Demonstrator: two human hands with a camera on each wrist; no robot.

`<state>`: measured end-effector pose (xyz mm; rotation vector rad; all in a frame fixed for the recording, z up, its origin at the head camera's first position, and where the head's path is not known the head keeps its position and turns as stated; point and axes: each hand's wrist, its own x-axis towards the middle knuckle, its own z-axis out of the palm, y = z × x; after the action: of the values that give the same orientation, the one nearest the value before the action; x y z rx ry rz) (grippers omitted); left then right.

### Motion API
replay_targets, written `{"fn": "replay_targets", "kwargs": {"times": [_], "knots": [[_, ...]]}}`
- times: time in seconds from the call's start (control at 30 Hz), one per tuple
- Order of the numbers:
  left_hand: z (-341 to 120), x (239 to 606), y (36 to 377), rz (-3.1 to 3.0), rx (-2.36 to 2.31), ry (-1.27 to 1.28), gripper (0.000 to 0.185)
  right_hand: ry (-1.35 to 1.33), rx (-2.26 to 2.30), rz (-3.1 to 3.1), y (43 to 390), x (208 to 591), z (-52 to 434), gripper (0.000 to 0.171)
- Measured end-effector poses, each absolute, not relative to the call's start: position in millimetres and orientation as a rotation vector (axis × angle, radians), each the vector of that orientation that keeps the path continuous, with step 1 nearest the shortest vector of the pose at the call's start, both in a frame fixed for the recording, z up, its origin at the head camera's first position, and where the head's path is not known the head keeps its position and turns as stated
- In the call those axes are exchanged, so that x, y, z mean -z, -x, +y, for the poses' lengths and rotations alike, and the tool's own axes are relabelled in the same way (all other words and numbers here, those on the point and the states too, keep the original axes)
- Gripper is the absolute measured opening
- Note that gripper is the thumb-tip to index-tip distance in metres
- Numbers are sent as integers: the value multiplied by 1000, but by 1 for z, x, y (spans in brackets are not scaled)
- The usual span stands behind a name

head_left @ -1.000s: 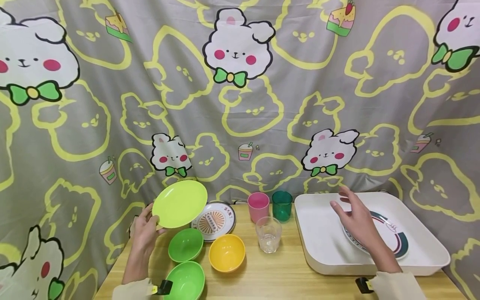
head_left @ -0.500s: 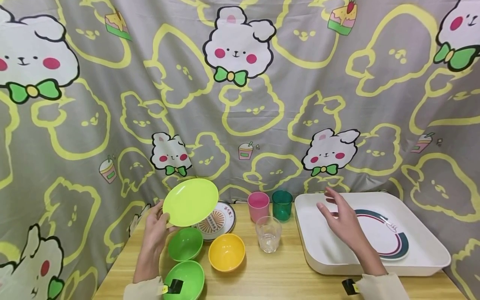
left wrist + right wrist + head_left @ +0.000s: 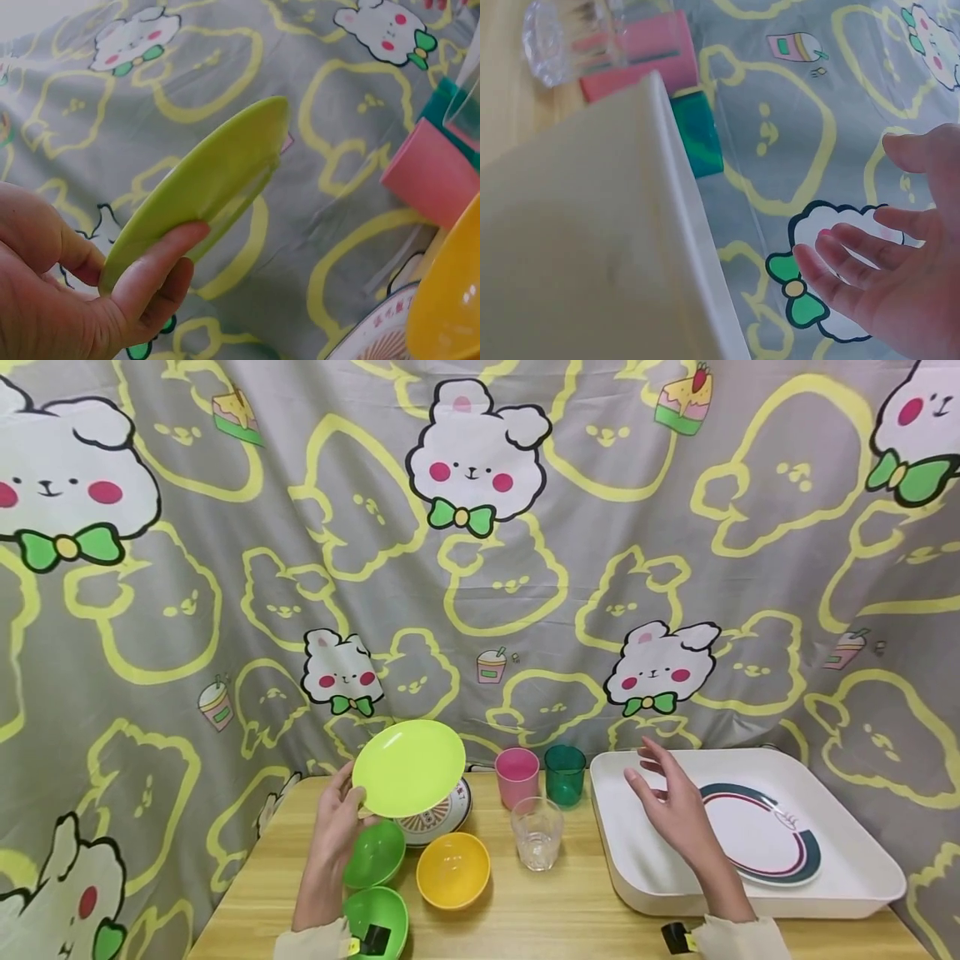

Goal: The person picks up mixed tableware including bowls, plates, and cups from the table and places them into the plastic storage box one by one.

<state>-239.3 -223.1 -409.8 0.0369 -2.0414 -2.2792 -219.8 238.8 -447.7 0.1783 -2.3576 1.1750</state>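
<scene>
Pinching lime plate (image 3: 409, 768) one-sidedly: my left hand (image 3: 336, 818). Loosely spread: my right hand (image 3: 673, 808). Risk: grip slips, plate strikes green bowl (image 3: 381, 853).

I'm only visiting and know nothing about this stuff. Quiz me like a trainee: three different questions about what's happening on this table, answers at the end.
1. Multiple choice: what is in the person's left grip?
A) an orange-yellow, round, plastic-looking bowl
B) a lime-green, round, plastic-looking plate
C) a clear, see-through tumbler

2. True or false: the person's right grip holds nothing.

3. Fill in the blank: the white, round, ceramic-looking plate with a teal-and-maroon border lies inside the big, white, rectangular, plastic-looking ____.

Key:
1. B
2. True
3. tray
</scene>
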Motion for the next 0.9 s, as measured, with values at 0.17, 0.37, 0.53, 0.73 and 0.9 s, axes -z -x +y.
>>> {"fn": "replay_targets", "kwargs": {"times": [0.17,0.37,0.53,0.73,0.9], "knots": [[-206,413,244,-2004,2305,4,63,-162,-1219,-2355,220,447,232,62],[-195,417,245,-1992,2328,59,61,-158,-1282,-2350,222,447,220,63],[-192,417,246,-1989,2329,69,59,-168,-1352,-2335,226,443,210,64],[-186,418,247,-2017,2347,60,59,-163,-1388,-2339,228,445,199,64],[-177,421,250,-1981,2389,59,61,-173,-1415,-2316,234,448,189,63]]}}
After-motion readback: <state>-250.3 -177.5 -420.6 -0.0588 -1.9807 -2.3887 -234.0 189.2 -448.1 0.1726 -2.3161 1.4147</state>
